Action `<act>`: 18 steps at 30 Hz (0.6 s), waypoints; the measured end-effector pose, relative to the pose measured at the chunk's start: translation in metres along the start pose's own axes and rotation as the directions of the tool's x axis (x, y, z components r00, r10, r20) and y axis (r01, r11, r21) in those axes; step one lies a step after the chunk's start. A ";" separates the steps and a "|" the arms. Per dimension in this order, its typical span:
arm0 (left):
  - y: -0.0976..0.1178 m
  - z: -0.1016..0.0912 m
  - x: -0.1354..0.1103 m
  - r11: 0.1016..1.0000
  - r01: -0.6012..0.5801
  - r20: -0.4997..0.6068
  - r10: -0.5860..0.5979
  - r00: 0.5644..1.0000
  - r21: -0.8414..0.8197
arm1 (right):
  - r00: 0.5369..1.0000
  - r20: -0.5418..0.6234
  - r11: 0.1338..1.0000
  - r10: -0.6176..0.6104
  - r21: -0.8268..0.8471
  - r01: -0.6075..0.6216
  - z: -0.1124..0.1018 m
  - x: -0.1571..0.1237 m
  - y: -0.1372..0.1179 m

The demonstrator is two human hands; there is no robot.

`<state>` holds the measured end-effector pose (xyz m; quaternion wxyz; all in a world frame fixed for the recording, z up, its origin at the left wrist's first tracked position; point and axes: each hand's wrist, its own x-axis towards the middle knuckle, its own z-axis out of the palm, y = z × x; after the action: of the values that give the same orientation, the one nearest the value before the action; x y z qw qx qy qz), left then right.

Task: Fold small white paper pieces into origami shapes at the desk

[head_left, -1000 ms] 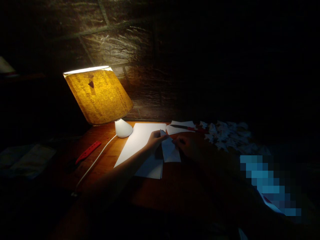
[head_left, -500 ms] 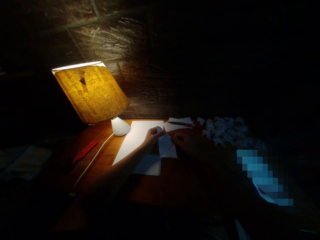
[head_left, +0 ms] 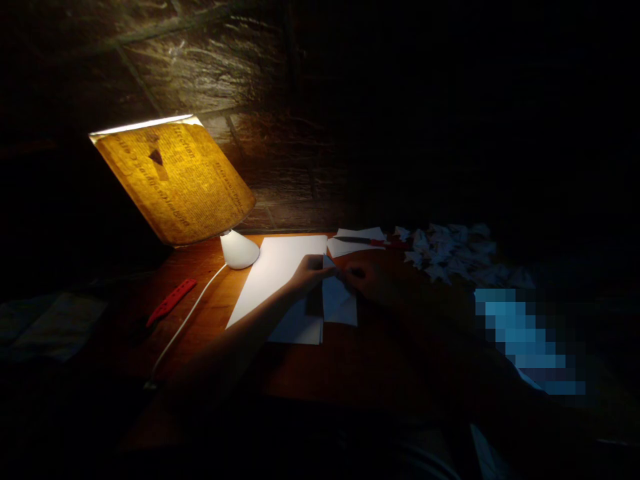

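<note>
Both hands meet over a small folded white paper [head_left: 339,303] on a wooden table [head_left: 350,363], lit by a lamp. My left hand [head_left: 307,272] pinches the paper's upper left edge, fingers closed on it. In shadow, my right hand [head_left: 370,280] grips the paper's upper right part with closed fingers. Under and left of the folded piece lies a stack of white sheets [head_left: 280,283].
A tilted lamp with a yellow printed shade [head_left: 173,177] and white base [head_left: 239,251] stands at the left, its white cord [head_left: 185,323] running forward. A red strip [head_left: 170,301] lies left. Scissors [head_left: 363,241] rest on paper behind; several small folded paper pieces [head_left: 450,257] lie right. The surroundings are dark.
The view drifted slightly, so things sit a bit higher and more to the left. Both hands stay on the folded paper, which now lies flatter with its top point folded down.
</note>
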<state>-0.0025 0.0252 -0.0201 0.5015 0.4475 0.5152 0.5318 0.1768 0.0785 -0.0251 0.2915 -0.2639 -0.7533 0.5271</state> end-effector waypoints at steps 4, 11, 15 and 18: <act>-0.002 -0.002 0.001 0.997 -0.013 -0.046 0.009 0.999 -0.074 | 1.000 -0.010 1.000 0.021 0.012 -0.021 0.000 0.002 0.005; 0.003 0.000 -0.003 0.995 -0.027 -0.036 0.024 0.999 -0.096 | 1.000 0.014 0.999 0.024 0.024 -0.024 0.001 0.002 0.009; 0.004 0.001 -0.003 0.999 -0.036 0.001 0.036 0.999 -0.012 | 0.999 0.019 0.999 0.038 0.012 -0.038 0.001 0.000 0.004; 0.001 0.001 -0.002 0.998 -0.055 0.024 0.054 0.998 0.039 | 0.999 -0.019 0.999 0.049 0.017 -0.049 0.000 -0.003 -0.002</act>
<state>-0.0019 0.0236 -0.0188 0.4835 0.4774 0.5075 0.5299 0.1785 0.0761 -0.0235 0.2880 -0.2848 -0.7394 0.5378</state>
